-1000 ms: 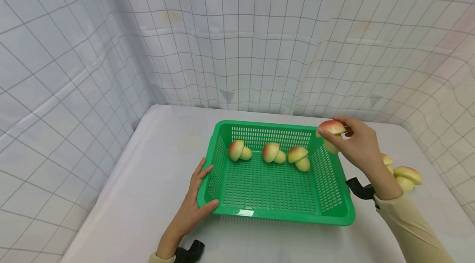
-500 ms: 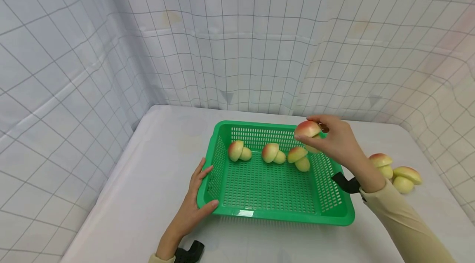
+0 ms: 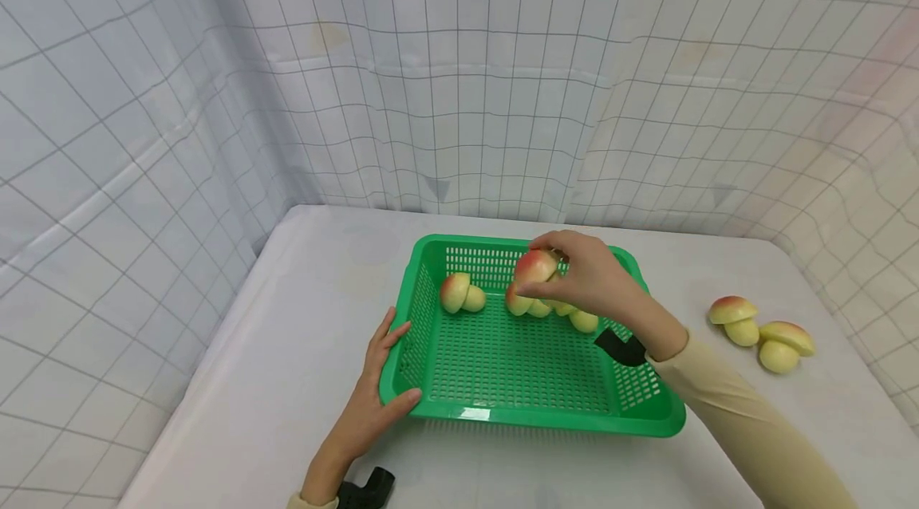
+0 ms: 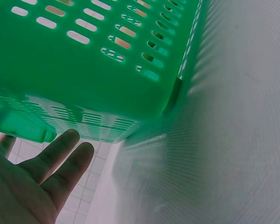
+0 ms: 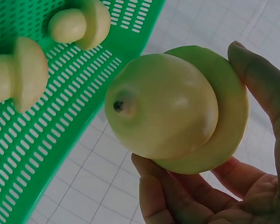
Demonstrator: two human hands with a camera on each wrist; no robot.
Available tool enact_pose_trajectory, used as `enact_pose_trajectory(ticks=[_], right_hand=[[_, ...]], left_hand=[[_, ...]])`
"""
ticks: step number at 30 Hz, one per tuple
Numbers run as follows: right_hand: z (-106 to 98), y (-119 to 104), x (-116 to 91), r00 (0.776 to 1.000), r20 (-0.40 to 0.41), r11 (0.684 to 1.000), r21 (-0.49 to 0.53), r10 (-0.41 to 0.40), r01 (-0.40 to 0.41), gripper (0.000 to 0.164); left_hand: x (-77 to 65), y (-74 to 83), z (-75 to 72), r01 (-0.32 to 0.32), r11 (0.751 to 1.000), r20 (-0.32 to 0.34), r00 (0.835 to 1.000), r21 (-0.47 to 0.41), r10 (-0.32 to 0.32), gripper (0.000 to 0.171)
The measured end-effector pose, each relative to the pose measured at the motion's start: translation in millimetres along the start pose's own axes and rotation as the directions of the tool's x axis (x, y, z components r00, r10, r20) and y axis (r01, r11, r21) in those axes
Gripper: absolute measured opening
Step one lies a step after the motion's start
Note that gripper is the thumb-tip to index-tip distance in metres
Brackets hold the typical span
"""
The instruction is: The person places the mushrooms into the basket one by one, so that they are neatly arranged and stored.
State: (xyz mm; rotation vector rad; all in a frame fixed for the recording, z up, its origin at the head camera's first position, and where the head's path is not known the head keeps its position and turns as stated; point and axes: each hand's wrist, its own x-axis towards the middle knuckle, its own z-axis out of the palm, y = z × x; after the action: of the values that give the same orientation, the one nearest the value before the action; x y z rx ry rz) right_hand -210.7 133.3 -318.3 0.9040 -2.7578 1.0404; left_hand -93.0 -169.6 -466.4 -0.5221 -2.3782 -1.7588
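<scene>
My right hand pinches the red-and-yellow cap of an artificial mushroom between thumb and fingers, above the back of a green plastic basket. In the right wrist view its rounded pale stem faces the camera, with a dark spot at the end. Inside the basket lie a mushroom at the left and two more in the middle, partly covered by the held one and the hand. My left hand rests at the basket's front left corner, fingers fairly straight along the side, thumb at the front rim.
Two more mushrooms, one with a tilted cap and another beside it, lie on the white-covered table right of the basket. Grid-patterned white curtains hang behind and at both sides.
My right hand has carried the mushroom leftward from the basket's right rim to above its middle. The two mushrooms on the table have come into full view. My left hand stays put.
</scene>
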Motion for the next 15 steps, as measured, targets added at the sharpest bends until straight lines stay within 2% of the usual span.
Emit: enact_pose_trajectory(ticks=[7, 15], right_hand=[[23, -11, 13, 0.991, 0.133, 0.998, 0.055, -0.023, 0.016, 0.052], [49, -13, 24, 0.971, 0.223, 0.996, 0.059, -0.084, 0.073, 0.052]], left_hand=[[-0.1, -1.8, 0.5, -0.004, 1.0, -0.001, 1.0, 0.004, 0.004, 0.077], [0.2, -1.8, 0.3, -0.002, 1.0, 0.002, 1.0, 0.0, 0.002, 0.077]])
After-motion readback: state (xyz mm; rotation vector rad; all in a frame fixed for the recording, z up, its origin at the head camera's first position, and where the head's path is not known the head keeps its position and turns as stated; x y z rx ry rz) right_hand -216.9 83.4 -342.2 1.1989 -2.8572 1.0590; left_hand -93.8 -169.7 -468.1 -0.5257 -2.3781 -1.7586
